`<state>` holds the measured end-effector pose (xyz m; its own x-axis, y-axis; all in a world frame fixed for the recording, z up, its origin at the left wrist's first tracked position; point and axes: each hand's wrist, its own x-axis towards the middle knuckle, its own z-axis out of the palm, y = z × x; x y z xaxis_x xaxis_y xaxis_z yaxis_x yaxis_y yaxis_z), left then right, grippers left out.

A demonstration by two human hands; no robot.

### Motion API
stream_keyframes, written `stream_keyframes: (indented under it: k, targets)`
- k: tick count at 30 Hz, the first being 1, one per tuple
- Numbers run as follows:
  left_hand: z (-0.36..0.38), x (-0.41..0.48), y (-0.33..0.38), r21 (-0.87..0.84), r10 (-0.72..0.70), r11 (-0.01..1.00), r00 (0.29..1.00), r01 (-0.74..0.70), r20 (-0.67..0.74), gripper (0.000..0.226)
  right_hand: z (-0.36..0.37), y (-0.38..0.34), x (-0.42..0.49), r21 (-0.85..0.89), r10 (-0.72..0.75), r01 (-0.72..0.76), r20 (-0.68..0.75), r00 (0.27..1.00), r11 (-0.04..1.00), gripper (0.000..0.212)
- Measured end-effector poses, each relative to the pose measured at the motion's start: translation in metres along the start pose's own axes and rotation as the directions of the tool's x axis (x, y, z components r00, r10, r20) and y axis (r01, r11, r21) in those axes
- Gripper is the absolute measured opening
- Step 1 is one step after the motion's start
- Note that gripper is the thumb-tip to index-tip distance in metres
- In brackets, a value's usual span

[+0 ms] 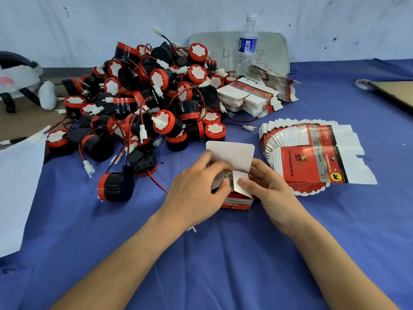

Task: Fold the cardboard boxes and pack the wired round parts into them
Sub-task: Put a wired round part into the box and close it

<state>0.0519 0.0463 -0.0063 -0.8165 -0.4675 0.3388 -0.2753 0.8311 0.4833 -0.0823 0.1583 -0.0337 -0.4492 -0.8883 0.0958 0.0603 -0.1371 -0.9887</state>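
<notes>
Over the blue cloth (223, 260) both bare hands are closed on one small red-and-white cardboard box (237, 203), which stands on the cloth in front of the person, its open top facing up; the left hand (196, 186) curls over the box's left side with the thumb pressed down on an inner flap; the right hand (269, 190) grips the right side, fingers wrapped behind and the thumb pinning the small white flap (240, 186) at the near edge; the big lid flap (232, 153) sticks upright behind the fingers, not yet tucked in; something red shows in the opening beneath the flaps, though I cannot tell what it is; a red wire (159, 182) runs out from under the left hand toward the heap; that heap of wired round parts (145, 101), black bodies with red rims, white faces and white plugs on red and black leads, is piled at the far left of the cloth, with one part (116, 186) lying on its side apart from the rest, near the left hand; just right of the right hand lies a fanned stack of flat box blanks (312, 162), printed red; further back sit more stacks of blanks (252, 97), and behind them a clear water bottle (247, 43) stands upright in front of a grey board (276, 50) leaning on the wall; a white sheet (20, 189) overlaps the cloth's left edge; a brown cardboard piece (395, 92) lies at the far right
</notes>
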Motion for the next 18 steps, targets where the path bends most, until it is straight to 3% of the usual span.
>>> stream_keyframes:
  k: [5,12,18]
  targets:
    - [-0.003,-0.004,0.000,0.082,0.042,0.996,0.999,-0.043,0.008,0.017,0.000,0.001,0.001,0.005,0.004,-0.004,-0.011,1.000,1.000,0.033]
    - [0.006,-0.004,0.012,0.018,0.015,1.000,0.997,-0.014,-0.078,0.001,0.003,0.003,0.000,-0.018,-0.046,0.047,0.015,0.999,0.999,0.039]
    - [0.009,0.003,0.019,-0.013,-0.095,0.995,0.993,0.094,-0.065,0.027,0.006,0.003,-0.003,-0.085,-0.093,0.093,0.013,0.996,0.992,0.046]
